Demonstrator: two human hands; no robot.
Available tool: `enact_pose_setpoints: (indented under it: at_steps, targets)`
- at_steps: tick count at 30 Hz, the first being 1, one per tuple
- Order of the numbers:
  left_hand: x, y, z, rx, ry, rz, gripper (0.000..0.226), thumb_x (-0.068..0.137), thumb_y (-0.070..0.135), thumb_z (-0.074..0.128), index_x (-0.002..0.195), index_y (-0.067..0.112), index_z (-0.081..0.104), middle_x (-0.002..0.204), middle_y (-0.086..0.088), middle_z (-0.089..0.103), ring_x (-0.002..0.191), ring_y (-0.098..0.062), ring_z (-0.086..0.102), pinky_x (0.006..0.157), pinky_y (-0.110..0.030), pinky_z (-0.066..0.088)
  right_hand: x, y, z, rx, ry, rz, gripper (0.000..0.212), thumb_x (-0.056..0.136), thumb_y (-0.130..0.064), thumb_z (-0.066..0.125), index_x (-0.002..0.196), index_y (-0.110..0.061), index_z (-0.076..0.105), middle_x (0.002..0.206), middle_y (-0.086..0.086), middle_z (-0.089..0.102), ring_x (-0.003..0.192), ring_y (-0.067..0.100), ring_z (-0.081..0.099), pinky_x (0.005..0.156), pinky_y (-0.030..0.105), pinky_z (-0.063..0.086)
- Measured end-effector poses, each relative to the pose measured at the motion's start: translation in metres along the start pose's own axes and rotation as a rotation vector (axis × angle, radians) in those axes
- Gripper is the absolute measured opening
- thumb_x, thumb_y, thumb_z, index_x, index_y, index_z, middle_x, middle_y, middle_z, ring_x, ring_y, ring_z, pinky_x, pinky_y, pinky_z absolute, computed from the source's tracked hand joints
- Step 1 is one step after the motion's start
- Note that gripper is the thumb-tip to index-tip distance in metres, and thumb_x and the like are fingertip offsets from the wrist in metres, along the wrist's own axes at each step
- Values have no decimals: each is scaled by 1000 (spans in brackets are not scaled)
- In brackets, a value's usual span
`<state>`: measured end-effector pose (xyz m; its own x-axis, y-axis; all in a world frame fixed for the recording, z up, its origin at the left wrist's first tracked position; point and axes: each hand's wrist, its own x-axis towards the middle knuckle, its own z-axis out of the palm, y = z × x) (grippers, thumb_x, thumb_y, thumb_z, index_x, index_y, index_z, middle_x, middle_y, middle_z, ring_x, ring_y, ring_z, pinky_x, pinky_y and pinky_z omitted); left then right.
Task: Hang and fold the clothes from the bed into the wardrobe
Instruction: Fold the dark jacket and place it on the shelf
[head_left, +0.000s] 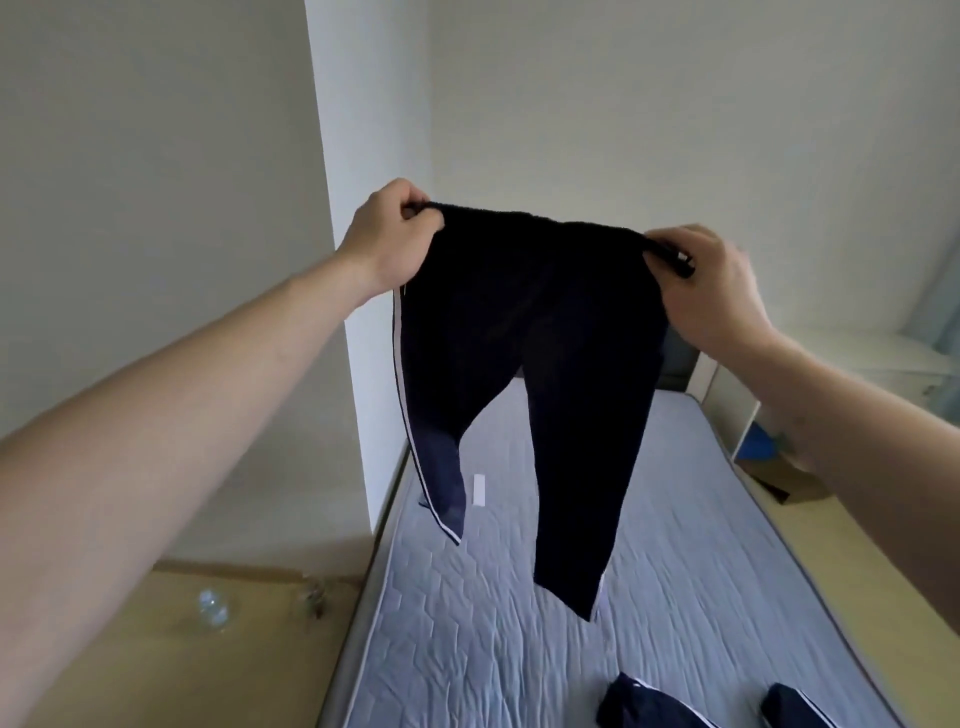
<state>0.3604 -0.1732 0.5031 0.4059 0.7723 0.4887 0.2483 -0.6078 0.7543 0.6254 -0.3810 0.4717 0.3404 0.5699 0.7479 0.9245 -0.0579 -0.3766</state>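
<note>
You hold the dark trousers (524, 332) up in mid-frame over the bed (675, 545), your left hand (387, 236) and right hand (711, 291) each clamped on a waistband corner. This looks like the fold's start; next, bring the legs together evenly. Navy fabric, white side stripes, legs dangling apart.

The trousers (530, 332) you hold up at the centre of the frame are dark, matt cloth, with a smooth white stripe down the side seam. The mattress (649, 597) at lower right wears pale grey quilted fabric, stitched in rows and slightly wrinkled. The folded garments (636, 701) at the bottom edge are the same dark matt cloth. At lower left, clear glossy plastic bottles (212, 610) lie on flat, matt brown cardboard (208, 665). The walls (156, 156) look smooth and matt.
</note>
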Motion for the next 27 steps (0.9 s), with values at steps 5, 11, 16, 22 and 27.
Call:
enact_pose_setpoints:
  at_steps: [5, 11, 16, 22, 27]
  targets:
    - [-50, -41, 19, -47, -142, 3, 14, 84, 33, 61, 98, 32, 65, 111, 11, 72, 106, -13, 67, 94, -29, 51, -55, 17, 6, 88, -7, -26, 22, 95, -8, 68, 115, -15, 75, 119, -4, 69, 108, 13, 65, 95, 27, 51]
    - [-161, -174, 80, 77, -386, -171, 11, 77, 41, 61, 88, 42, 61, 117, 21, 69, 111, -8, 64, 99, -32, 49, -210, 73, 77, 60, -347, 123, 30, 87, -2, 75, 108, -23, 76, 112, -19, 64, 105, 11, 61, 88, 29, 51]
    - [-294, -300, 145, 168, -612, -467, 15, 77, 36, 57, 91, 38, 63, 109, 24, 68, 106, -5, 63, 94, -30, 48, -371, 116, 151, 92, -748, 373, 28, 85, -9, 70, 103, -30, 76, 109, -26, 64, 106, 0, 60, 91, 29, 52]
    - [-461, -423, 208, 317, -804, -733, 14, 88, 24, 59, 95, 35, 59, 104, 16, 66, 89, -7, 64, 83, -27, 50, -562, 155, 239, 103, -1106, 701, 30, 89, -19, 62, 96, -47, 71, 106, -32, 62, 104, -3, 57, 86, 15, 47]
    - [-580, -501, 246, 457, -967, -783, 16, 90, 19, 60, 94, 33, 55, 105, 15, 59, 84, -7, 55, 76, -24, 43, -718, 175, 294, 75, -1369, 859, 34, 90, -19, 57, 109, -42, 73, 108, -30, 57, 108, 1, 57, 86, 11, 44]
